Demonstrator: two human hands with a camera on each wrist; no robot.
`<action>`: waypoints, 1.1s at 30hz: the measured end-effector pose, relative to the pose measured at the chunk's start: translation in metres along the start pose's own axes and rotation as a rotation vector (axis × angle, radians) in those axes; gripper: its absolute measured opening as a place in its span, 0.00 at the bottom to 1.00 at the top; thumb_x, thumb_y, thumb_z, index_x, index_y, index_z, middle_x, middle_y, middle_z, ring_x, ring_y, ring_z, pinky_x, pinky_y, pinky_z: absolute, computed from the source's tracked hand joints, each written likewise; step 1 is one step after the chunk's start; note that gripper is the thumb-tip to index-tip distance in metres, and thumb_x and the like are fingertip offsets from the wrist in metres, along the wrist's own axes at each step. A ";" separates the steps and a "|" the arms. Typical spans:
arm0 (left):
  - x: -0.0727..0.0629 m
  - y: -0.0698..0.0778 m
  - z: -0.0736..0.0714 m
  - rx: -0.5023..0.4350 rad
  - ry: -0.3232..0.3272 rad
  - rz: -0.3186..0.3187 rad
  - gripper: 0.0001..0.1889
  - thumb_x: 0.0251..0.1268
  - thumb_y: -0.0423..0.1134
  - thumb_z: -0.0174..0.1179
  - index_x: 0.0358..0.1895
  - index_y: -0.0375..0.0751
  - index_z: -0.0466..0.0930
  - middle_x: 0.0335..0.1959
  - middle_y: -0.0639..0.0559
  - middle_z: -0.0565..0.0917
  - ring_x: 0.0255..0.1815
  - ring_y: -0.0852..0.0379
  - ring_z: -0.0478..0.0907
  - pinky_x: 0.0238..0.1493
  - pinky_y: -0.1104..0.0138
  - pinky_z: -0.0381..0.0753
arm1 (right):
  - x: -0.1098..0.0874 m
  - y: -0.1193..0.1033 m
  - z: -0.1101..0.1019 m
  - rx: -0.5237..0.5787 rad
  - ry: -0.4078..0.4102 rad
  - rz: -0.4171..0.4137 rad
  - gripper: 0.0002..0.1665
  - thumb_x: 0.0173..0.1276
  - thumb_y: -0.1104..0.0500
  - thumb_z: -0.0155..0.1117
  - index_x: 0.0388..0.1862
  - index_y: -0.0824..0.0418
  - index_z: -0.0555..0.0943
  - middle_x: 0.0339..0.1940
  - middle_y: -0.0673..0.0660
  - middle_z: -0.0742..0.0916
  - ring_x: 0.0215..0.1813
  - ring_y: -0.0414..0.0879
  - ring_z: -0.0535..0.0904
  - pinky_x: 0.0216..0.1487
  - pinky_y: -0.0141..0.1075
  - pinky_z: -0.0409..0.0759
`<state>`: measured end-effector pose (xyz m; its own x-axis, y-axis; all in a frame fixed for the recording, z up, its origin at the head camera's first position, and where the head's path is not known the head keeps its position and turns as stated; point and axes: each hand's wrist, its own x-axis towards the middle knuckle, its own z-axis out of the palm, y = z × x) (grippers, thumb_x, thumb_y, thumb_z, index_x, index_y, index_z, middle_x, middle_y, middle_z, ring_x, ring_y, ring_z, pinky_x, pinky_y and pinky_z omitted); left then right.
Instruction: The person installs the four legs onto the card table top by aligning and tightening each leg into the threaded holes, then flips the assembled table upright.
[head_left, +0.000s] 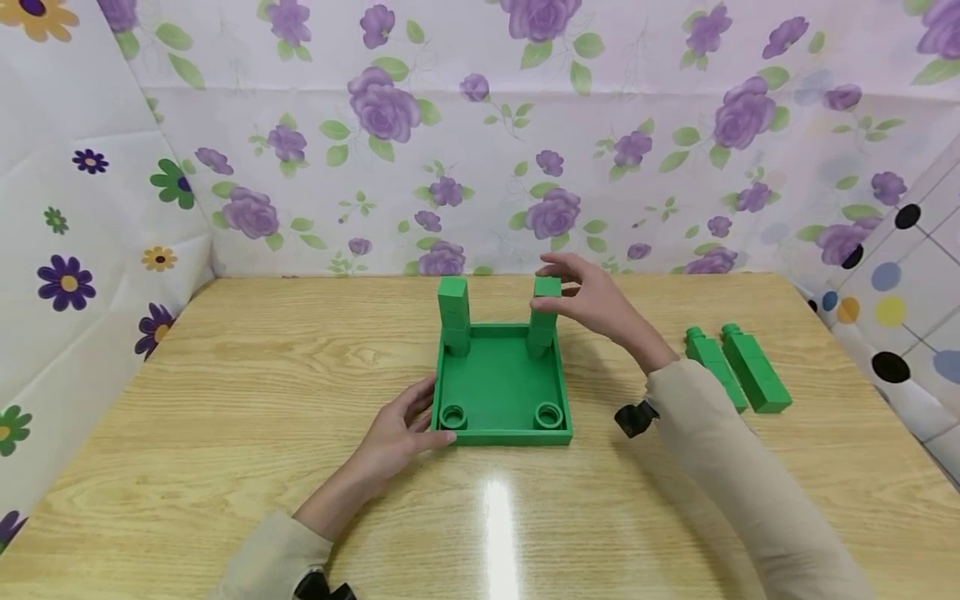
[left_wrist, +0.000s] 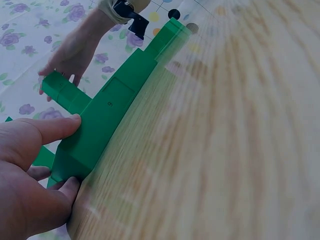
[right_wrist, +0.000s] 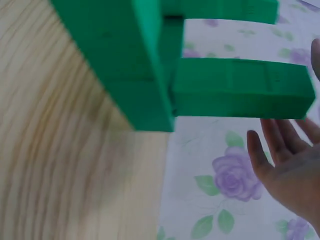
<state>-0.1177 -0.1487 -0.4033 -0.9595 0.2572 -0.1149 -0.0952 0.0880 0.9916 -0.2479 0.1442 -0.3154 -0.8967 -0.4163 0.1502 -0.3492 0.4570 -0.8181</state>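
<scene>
A square green tray point(head_left: 498, 379) with a raised rim lies flat on the table. Upright green posts stand at its two far corners, the left post point(head_left: 453, 308) and the right post point(head_left: 542, 329). Round sockets show at the near corners, the left socket point(head_left: 453, 417) and the right socket point(head_left: 548, 415). My left hand point(head_left: 393, 433) grips the tray's near left corner, thumb on the front rim and fingers along the left wall. Around the top of the right post is my right hand point(head_left: 588, 300); its fingers point(right_wrist: 272, 137) look spread and loose in the right wrist view.
On the right side of the wooden table point(head_left: 300, 350) lie two loose green posts with round pegs, a nearer-in post point(head_left: 716, 367) and an outer post point(head_left: 757, 375). A flowered cloth point(head_left: 450, 150) rises behind the table's far edge, with patterned cloths on both sides.
</scene>
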 end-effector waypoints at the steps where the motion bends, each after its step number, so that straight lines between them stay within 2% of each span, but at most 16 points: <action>1: 0.000 0.000 0.000 -0.001 -0.001 0.002 0.45 0.56 0.24 0.67 0.76 0.38 0.53 0.73 0.39 0.59 0.73 0.47 0.55 0.68 0.66 0.63 | 0.000 0.000 -0.002 0.041 -0.020 -0.016 0.42 0.64 0.52 0.70 0.73 0.58 0.64 0.65 0.59 0.76 0.66 0.52 0.69 0.66 0.48 0.69; 5: -0.001 -0.001 0.000 -0.002 0.010 0.008 0.44 0.56 0.24 0.67 0.75 0.38 0.53 0.73 0.39 0.59 0.73 0.46 0.55 0.67 0.66 0.64 | 0.002 -0.002 -0.008 0.158 -0.110 -0.050 0.39 0.66 0.54 0.69 0.73 0.57 0.65 0.68 0.55 0.74 0.69 0.49 0.65 0.71 0.48 0.62; 11: -0.002 -0.005 0.000 -0.007 0.028 -0.005 0.45 0.56 0.24 0.67 0.75 0.38 0.53 0.73 0.39 0.59 0.73 0.47 0.55 0.67 0.67 0.65 | 0.010 0.008 -0.015 0.294 -0.252 -0.034 0.36 0.68 0.60 0.65 0.73 0.59 0.65 0.69 0.56 0.73 0.72 0.47 0.61 0.73 0.46 0.58; 15: -0.002 -0.006 -0.001 -0.010 0.027 -0.001 0.44 0.56 0.24 0.67 0.75 0.38 0.53 0.73 0.39 0.59 0.73 0.47 0.55 0.68 0.66 0.64 | 0.014 0.017 -0.018 0.444 -0.348 -0.026 0.36 0.69 0.65 0.61 0.74 0.64 0.62 0.71 0.61 0.69 0.73 0.51 0.60 0.72 0.46 0.60; 19: -0.002 -0.005 -0.001 -0.012 0.014 0.005 0.44 0.56 0.24 0.67 0.75 0.38 0.53 0.73 0.39 0.59 0.74 0.47 0.55 0.68 0.65 0.63 | 0.016 0.022 -0.018 0.553 -0.383 -0.025 0.34 0.69 0.67 0.61 0.72 0.68 0.64 0.70 0.64 0.70 0.72 0.56 0.62 0.70 0.45 0.65; 23: -0.002 -0.004 -0.001 -0.010 -0.002 0.013 0.44 0.56 0.24 0.67 0.76 0.38 0.53 0.73 0.40 0.58 0.74 0.47 0.54 0.69 0.65 0.62 | 0.017 0.024 -0.018 0.545 -0.362 -0.027 0.30 0.68 0.66 0.63 0.69 0.68 0.69 0.65 0.62 0.76 0.68 0.54 0.68 0.67 0.42 0.69; 26: -0.001 -0.003 -0.002 -0.011 -0.013 0.012 0.44 0.57 0.25 0.66 0.76 0.38 0.52 0.73 0.39 0.58 0.74 0.46 0.54 0.68 0.65 0.63 | 0.015 0.021 -0.017 0.486 -0.319 -0.005 0.30 0.68 0.66 0.64 0.68 0.68 0.70 0.63 0.61 0.77 0.64 0.52 0.72 0.65 0.43 0.72; 28: -0.001 -0.003 -0.002 -0.013 -0.019 0.007 0.44 0.57 0.25 0.66 0.76 0.39 0.52 0.73 0.40 0.58 0.74 0.46 0.54 0.68 0.65 0.65 | 0.013 0.018 -0.017 0.407 -0.272 0.023 0.31 0.67 0.64 0.65 0.68 0.66 0.71 0.63 0.60 0.77 0.60 0.52 0.74 0.63 0.45 0.73; 33: 0.000 -0.004 -0.003 -0.013 -0.030 0.004 0.44 0.58 0.25 0.66 0.76 0.40 0.52 0.74 0.40 0.57 0.74 0.45 0.54 0.66 0.66 0.66 | 0.009 0.013 -0.012 0.189 -0.142 0.067 0.30 0.63 0.57 0.70 0.64 0.61 0.75 0.64 0.56 0.76 0.66 0.52 0.68 0.66 0.51 0.69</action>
<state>-0.1181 -0.1520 -0.4071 -0.9515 0.2863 -0.1129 -0.0953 0.0745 0.9927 -0.2643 0.1557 -0.3179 -0.8645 -0.5021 0.0233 -0.2208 0.3376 -0.9150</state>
